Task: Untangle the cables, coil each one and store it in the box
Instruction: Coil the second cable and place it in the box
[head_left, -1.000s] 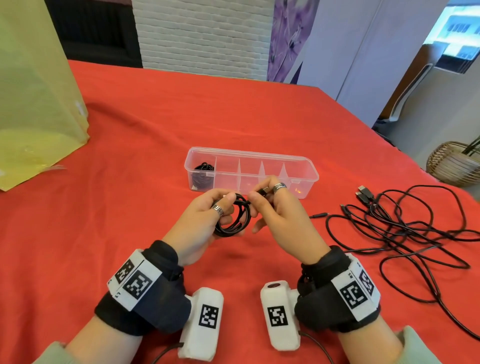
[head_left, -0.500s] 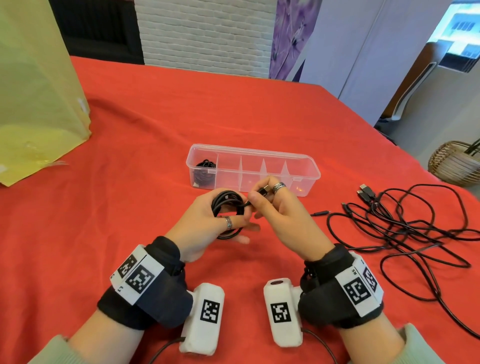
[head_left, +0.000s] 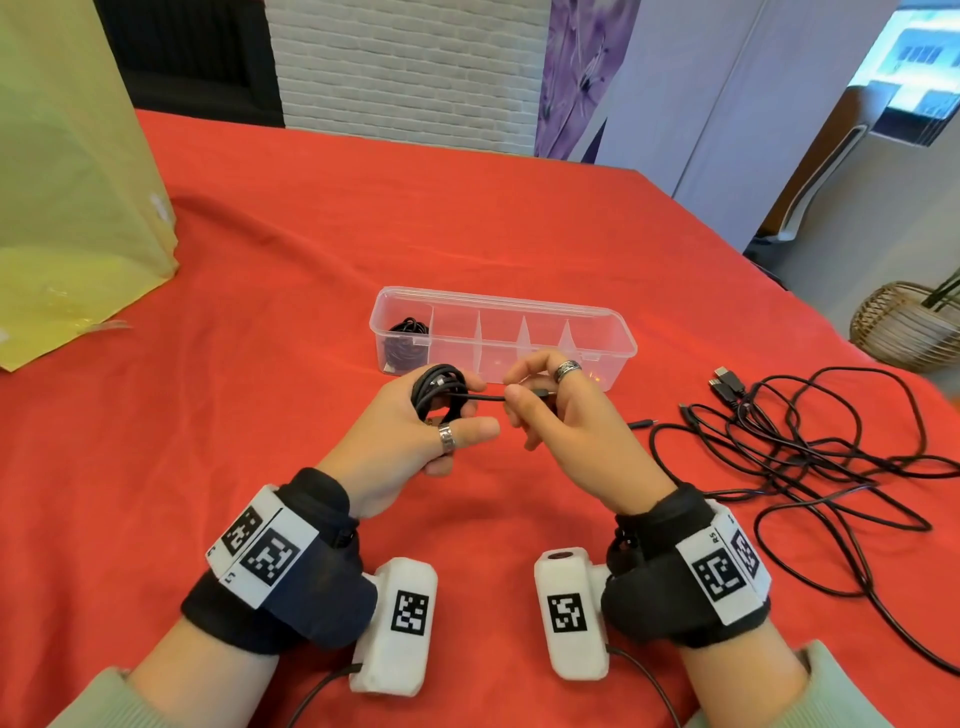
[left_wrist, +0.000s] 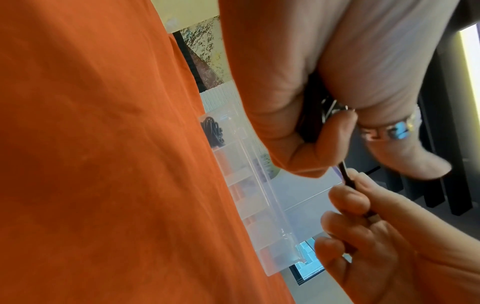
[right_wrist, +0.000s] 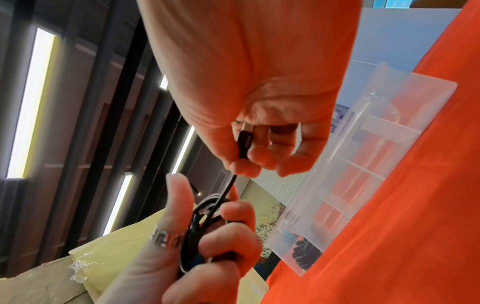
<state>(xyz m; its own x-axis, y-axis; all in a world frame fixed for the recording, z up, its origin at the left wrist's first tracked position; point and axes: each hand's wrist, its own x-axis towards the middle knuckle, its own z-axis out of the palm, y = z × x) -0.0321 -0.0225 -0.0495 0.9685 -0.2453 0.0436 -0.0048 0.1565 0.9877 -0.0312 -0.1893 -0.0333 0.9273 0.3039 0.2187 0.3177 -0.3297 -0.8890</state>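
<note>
My left hand grips a coiled black cable above the red table, just in front of the clear divided box. The cable's free end runs right to my right hand, which pinches it near the plug. In the right wrist view the coil sits between my left thumb and fingers. Another coiled black cable lies in the box's leftmost compartment. A tangle of black cables lies on the table to the right.
A yellow-green bag stands at the far left on the red tablecloth. A wicker basket sits on the floor past the table's right edge. The box's other compartments hold nothing.
My left hand turned and lifted the coil toward the box. My right hand pulled the cable's free end out to the right, so a short straight stretch now spans the hands.
</note>
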